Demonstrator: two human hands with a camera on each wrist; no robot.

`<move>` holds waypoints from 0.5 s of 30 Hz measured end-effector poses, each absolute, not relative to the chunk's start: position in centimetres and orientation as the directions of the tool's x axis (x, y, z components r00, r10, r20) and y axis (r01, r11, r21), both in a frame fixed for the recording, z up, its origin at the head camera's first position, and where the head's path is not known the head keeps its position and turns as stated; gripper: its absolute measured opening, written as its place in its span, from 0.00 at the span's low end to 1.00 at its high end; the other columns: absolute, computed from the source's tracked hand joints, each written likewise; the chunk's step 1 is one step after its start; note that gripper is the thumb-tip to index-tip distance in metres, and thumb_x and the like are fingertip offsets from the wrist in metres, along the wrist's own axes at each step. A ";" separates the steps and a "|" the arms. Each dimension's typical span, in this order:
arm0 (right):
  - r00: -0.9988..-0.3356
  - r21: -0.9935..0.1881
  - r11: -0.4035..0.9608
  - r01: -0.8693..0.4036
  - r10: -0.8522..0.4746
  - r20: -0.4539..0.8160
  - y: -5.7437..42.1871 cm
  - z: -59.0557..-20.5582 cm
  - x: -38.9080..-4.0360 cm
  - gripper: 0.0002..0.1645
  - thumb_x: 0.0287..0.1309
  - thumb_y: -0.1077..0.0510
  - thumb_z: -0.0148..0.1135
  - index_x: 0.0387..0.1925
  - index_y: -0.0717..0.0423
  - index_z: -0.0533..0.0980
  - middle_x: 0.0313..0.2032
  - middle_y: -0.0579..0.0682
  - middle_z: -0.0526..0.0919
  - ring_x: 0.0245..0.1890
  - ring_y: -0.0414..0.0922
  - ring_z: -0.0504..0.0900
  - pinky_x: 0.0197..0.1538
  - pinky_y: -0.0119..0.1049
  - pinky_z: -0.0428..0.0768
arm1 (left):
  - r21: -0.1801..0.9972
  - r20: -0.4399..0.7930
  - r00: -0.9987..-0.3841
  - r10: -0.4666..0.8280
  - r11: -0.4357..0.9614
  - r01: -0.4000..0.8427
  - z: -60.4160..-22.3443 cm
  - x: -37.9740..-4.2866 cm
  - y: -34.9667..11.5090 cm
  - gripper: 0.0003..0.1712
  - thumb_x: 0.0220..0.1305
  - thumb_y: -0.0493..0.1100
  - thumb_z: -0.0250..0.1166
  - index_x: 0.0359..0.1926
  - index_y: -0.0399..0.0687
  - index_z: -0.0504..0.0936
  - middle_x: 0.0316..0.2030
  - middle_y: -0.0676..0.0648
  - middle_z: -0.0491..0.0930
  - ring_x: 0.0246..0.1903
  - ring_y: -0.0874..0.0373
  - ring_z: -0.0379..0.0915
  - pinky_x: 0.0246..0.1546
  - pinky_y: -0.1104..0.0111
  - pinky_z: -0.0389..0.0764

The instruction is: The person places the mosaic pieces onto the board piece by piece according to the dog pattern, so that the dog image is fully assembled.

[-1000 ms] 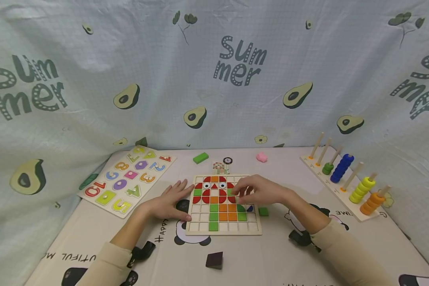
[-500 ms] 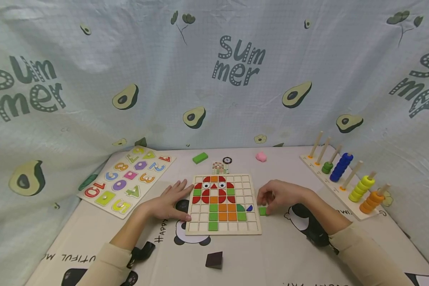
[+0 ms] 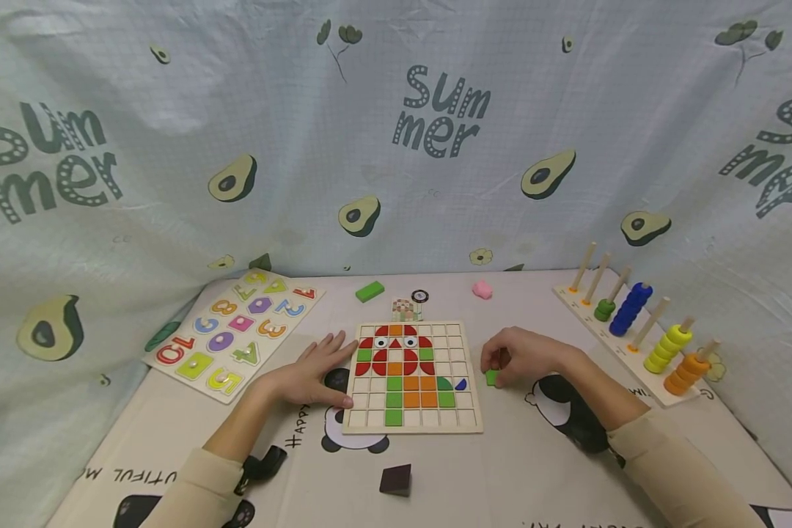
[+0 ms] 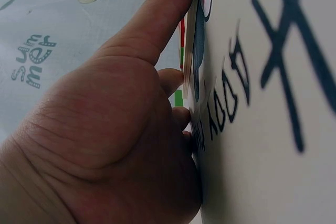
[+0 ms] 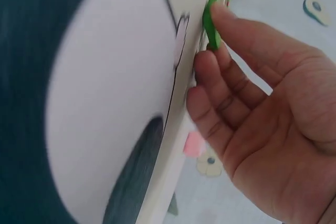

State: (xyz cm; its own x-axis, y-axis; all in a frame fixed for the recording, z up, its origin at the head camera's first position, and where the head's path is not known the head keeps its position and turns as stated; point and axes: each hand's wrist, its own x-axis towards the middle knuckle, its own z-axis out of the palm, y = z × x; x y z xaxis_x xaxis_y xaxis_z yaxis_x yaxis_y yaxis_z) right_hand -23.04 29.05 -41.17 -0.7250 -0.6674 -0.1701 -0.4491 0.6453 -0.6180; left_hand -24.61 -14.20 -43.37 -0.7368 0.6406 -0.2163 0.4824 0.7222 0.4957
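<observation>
A wooden grid board lies at the middle of the table, partly filled with red, green and orange tiles and two eye pieces. A small blue piece sits in one of its cells at the right. My left hand rests at the board's left edge, thumb and fingers extended and touching it. Just right of the board, my right hand pinches a green square tile between thumb and fingers. The right wrist view shows that tile tilted, close to the tablecloth.
A number puzzle board lies at the left. On the right stands a peg stacker with coloured rings. Behind the grid board are a green block, a small patterned card and a pink piece. A dark block lies in front.
My right hand has moved right, off the board, and taken hold of the green tile, which is now slightly raised and shifted. My left hand stays in place.
</observation>
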 end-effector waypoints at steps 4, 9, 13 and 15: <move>-0.748 -0.624 0.625 -0.469 -0.657 -0.096 30.0 -41.2 -24.1 0.12 0.44 0.65 0.74 0.32 0.50 0.82 0.28 0.45 0.81 0.29 0.40 0.76 0.33 0.32 0.78 | 0.498 -0.217 -0.737 0.640 0.722 0.480 -43.5 -24.7 -14.2 0.61 0.49 0.72 0.66 0.76 0.60 0.44 0.76 0.45 0.33 0.74 0.45 0.22 0.71 0.48 0.30; -0.759 -0.640 0.620 -0.454 -0.646 -0.087 30.5 -41.4 -25.1 0.09 0.48 0.64 0.72 0.31 0.49 0.82 0.28 0.43 0.82 0.29 0.40 0.77 0.33 0.32 0.79 | 0.500 -0.216 -0.738 0.639 0.721 0.479 -43.5 -24.7 -14.2 0.61 0.49 0.72 0.66 0.76 0.61 0.45 0.76 0.45 0.33 0.74 0.45 0.22 0.71 0.48 0.30; -0.736 -0.684 0.579 -0.444 -0.671 -0.089 29.7 -40.9 -25.1 0.06 0.51 0.65 0.69 0.30 0.51 0.81 0.26 0.44 0.80 0.27 0.39 0.75 0.30 0.30 0.76 | 0.495 -0.218 -0.738 0.639 0.724 0.481 -43.5 -24.7 -14.2 0.61 0.49 0.72 0.66 0.76 0.61 0.44 0.76 0.45 0.33 0.74 0.45 0.22 0.71 0.49 0.30; -0.717 -0.721 0.538 -0.438 -0.692 -0.080 28.9 -40.4 -25.0 0.05 0.53 0.64 0.69 0.31 0.53 0.81 0.25 0.46 0.80 0.26 0.40 0.74 0.30 0.30 0.75 | 0.491 -0.218 -0.739 0.637 0.726 0.481 -43.4 -24.7 -14.2 0.61 0.49 0.72 0.65 0.76 0.61 0.44 0.76 0.46 0.33 0.74 0.46 0.22 0.71 0.49 0.30</move>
